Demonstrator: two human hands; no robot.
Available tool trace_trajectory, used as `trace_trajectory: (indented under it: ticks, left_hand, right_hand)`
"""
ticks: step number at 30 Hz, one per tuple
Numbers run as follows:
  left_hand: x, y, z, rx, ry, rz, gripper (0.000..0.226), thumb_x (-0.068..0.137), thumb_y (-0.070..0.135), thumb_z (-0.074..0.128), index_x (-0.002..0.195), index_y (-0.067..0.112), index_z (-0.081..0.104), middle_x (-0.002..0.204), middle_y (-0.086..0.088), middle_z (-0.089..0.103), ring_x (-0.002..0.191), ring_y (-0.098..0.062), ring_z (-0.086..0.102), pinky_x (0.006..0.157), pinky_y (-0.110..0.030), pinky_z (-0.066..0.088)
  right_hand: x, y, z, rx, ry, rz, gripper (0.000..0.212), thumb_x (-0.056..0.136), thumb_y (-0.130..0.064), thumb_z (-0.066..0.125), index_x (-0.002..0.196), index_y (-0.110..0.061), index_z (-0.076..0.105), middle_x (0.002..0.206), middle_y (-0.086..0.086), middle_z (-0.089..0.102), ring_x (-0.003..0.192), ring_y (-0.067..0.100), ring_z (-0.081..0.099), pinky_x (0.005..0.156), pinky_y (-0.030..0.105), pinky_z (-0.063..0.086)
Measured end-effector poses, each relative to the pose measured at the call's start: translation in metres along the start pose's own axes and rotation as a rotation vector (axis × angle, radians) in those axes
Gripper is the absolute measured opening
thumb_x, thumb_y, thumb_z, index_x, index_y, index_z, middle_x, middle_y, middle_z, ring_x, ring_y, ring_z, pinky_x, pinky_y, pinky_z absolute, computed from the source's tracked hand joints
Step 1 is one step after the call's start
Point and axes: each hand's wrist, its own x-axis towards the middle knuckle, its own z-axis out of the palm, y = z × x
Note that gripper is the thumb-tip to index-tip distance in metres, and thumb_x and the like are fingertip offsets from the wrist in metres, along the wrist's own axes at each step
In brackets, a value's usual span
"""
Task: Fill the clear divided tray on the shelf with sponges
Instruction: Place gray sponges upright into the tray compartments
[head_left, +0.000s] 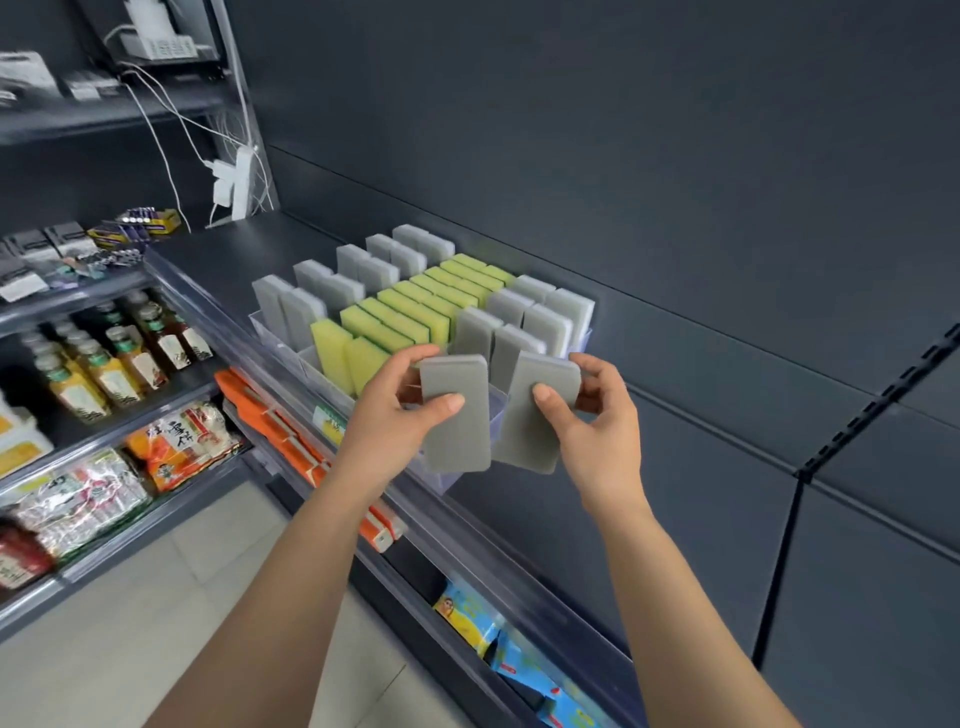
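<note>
A clear divided tray (332, 384) stands on the dark shelf (218, 249), holding rows of upright sponges: grey sponges (322, 291) on the left, yellow-green sponges (400, 317) in the middle, and more grey sponges (524, 317) on the right. My left hand (395, 410) grips a grey sponge (457, 415) upright, thumb across its face. My right hand (597, 415) grips another grey sponge (535, 415), tilted slightly. Both held sponges hover at the tray's near right end, side by side and close together.
Lower shelves at left carry bottles (104, 358), packaged noodles (176, 441) and orange packs (275, 421). A clear shelf-front rail (467, 540) runs diagonally below the tray. White cables and a power strip (234, 182) hang at the back left. Blue-and-yellow packets (483, 618) lie on the shelf below.
</note>
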Motion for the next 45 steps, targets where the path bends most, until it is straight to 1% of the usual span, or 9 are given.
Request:
trace_trajectory:
  ticks: [5,9,13,16,23,26,29,37,45]
  left_hand:
    - [0.039,0.008,-0.019,0.110,0.071,0.087,0.049,0.082,0.016,0.070,0.122,0.036,0.050,0.109,0.010,0.059,0.098,-0.008,0.056,0.078,-0.023,0.045]
    - [0.065,0.008,-0.029,0.137,0.081,0.143,0.048,0.084,0.013,0.067,0.120,0.039,0.050,0.113,0.004,0.058,0.097,-0.009,0.056,0.076,-0.021,0.045]
    - [0.081,0.004,-0.036,0.180,0.014,0.172,0.046,0.084,0.012,0.067,0.117,0.039,0.050,0.113,0.005,0.058,0.098,-0.012,0.057,0.079,-0.026,0.050]
    - [0.094,0.002,-0.043,0.191,-0.044,0.193,0.045,0.083,0.012,0.068,0.115,0.039,0.049,0.112,0.006,0.059,0.099,-0.014,0.058,0.081,-0.031,0.051]
    - [0.116,-0.003,-0.045,0.287,-0.215,0.259,0.045,0.084,0.018,0.067,0.119,0.037,0.048,0.114,0.010,0.055,0.101,-0.014,0.054,0.084,-0.040,0.051]
    - [0.121,-0.003,-0.044,0.353,-0.274,0.315,0.047,0.086,0.019,0.065,0.125,0.037,0.047,0.118,0.012,0.051,0.103,-0.011,0.050,0.085,-0.034,0.047]
    - [0.123,-0.002,-0.045,0.442,-0.338,0.369,0.048,0.088,0.018,0.063,0.129,0.036,0.047,0.117,0.014,0.046,0.104,-0.007,0.045,0.086,-0.027,0.041]
    - [0.130,-0.012,-0.044,0.547,-0.474,0.400,0.044,0.088,0.016,0.061,0.125,0.036,0.047,0.127,0.015,0.047,0.102,-0.004,0.043,0.081,-0.025,0.037]
    - [0.138,-0.014,-0.040,0.695,-0.487,0.427,0.041,0.090,0.012,0.057,0.125,0.028,0.043,0.129,0.006,0.045,0.098,-0.018,0.050,0.077,-0.036,0.045]
  right_hand:
    - [0.022,-0.006,0.021,0.028,0.059,-0.001,0.036,0.083,-0.021,0.072,0.112,-0.025,0.052,0.101,-0.003,0.060,0.090,0.008,0.056,0.072,0.013,0.045]
    - [0.032,-0.002,0.041,0.010,0.110,0.007,0.033,0.084,-0.020,0.071,0.108,-0.023,0.049,0.095,-0.010,0.057,0.084,0.004,0.052,0.067,0.004,0.041]
    - [0.035,0.004,0.057,-0.039,0.142,0.024,0.029,0.085,-0.020,0.069,0.101,-0.027,0.046,0.093,-0.013,0.056,0.079,-0.002,0.051,0.066,0.003,0.039]
    - [0.036,0.011,0.067,-0.162,0.160,0.027,0.031,0.085,-0.023,0.069,0.105,-0.026,0.046,0.097,-0.008,0.056,0.078,-0.003,0.052,0.066,0.005,0.040]
    - [0.030,0.018,0.079,-0.517,0.186,-0.094,0.035,0.089,-0.021,0.062,0.122,-0.025,0.051,0.103,-0.006,0.049,0.080,0.018,0.056,0.070,0.024,0.045]
    - [0.029,0.016,0.081,-0.594,0.178,-0.122,0.036,0.089,-0.019,0.062,0.123,-0.025,0.053,0.102,-0.005,0.048,0.081,0.020,0.056,0.073,0.030,0.048]
    - [0.028,0.018,0.085,-0.681,0.128,-0.131,0.039,0.089,-0.017,0.061,0.126,-0.025,0.053,0.103,-0.003,0.049,0.082,0.020,0.054,0.072,0.028,0.046]
    - [0.022,0.038,0.091,-0.861,0.082,-0.063,0.040,0.091,-0.021,0.059,0.130,-0.023,0.052,0.105,0.002,0.052,0.089,0.022,0.052,0.067,0.026,0.037]
    - [0.022,0.041,0.093,-0.893,0.114,-0.053,0.042,0.092,-0.025,0.059,0.132,-0.023,0.050,0.108,0.001,0.053,0.092,0.021,0.052,0.065,0.026,0.037]
